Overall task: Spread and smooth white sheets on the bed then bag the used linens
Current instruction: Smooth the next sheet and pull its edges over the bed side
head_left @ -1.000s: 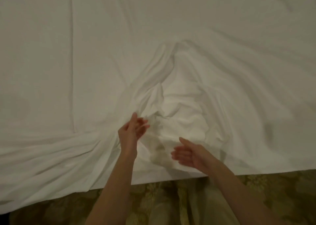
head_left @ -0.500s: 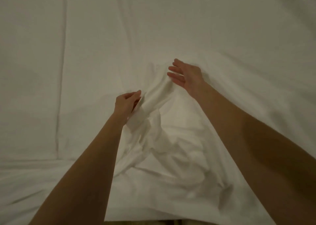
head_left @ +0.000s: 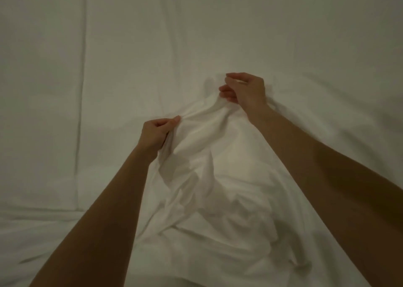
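White sheet (head_left: 218,166) lies bunched between the arms, its ridge running away from the person. Left hand (head_left: 156,135) pinches the near fold; right hand (head_left: 245,90) grips farther up.

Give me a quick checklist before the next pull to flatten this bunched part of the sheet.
1. Left hand grips the white sheet: ok, thumb and fingers pinch a fold.
2. Right hand grips the sheet: ok, fingers curl round a raised ridge farther up the bed.
3. Cloth between the hands taut: not ok, it sags in folds.
4. Bunched area near the bed's edge smoothed: not ok, heavy creases below the hands.
5. Far part of the sheet flat: ok, only long fold lines show.
6. Sheet's edges even on the bed: cannot tell, out of frame.
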The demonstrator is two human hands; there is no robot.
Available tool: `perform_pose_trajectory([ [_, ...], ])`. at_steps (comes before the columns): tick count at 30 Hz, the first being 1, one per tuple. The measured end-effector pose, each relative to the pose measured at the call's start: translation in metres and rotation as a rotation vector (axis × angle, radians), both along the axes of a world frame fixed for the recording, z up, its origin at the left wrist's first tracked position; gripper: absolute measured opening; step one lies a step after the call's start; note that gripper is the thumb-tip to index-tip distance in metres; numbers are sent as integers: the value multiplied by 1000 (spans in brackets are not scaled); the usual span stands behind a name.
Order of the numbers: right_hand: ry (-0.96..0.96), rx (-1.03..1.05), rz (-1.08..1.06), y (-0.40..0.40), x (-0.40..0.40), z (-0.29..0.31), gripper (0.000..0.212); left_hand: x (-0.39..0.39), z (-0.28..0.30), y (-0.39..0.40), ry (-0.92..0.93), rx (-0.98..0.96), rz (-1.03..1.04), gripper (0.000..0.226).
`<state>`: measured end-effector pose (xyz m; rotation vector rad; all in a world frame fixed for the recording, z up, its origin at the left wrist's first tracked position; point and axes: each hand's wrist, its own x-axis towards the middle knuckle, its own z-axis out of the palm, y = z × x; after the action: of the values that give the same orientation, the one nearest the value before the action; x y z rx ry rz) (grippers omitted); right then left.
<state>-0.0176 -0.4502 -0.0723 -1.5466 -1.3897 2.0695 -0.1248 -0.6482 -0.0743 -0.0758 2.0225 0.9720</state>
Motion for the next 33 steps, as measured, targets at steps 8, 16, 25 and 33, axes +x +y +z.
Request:
perform_pose_trajectory([
  [8, -185, 262, 453, -9, -42, -4, 23, -67, 10, 10, -129, 78, -19, 22],
  [16, -547, 812, 693, 13, -67, -8, 39, -130, 12, 90, 135, 46, -265, 14],
  [25, -685, 992, 746, 22, -63, -24, 38, -136, -5, 17, -78, -59, -379, 68],
  [33, -710, 1025, 750, -5, -91, -22, 37, -138, 6, -70, -423, -43, -399, 96],
])
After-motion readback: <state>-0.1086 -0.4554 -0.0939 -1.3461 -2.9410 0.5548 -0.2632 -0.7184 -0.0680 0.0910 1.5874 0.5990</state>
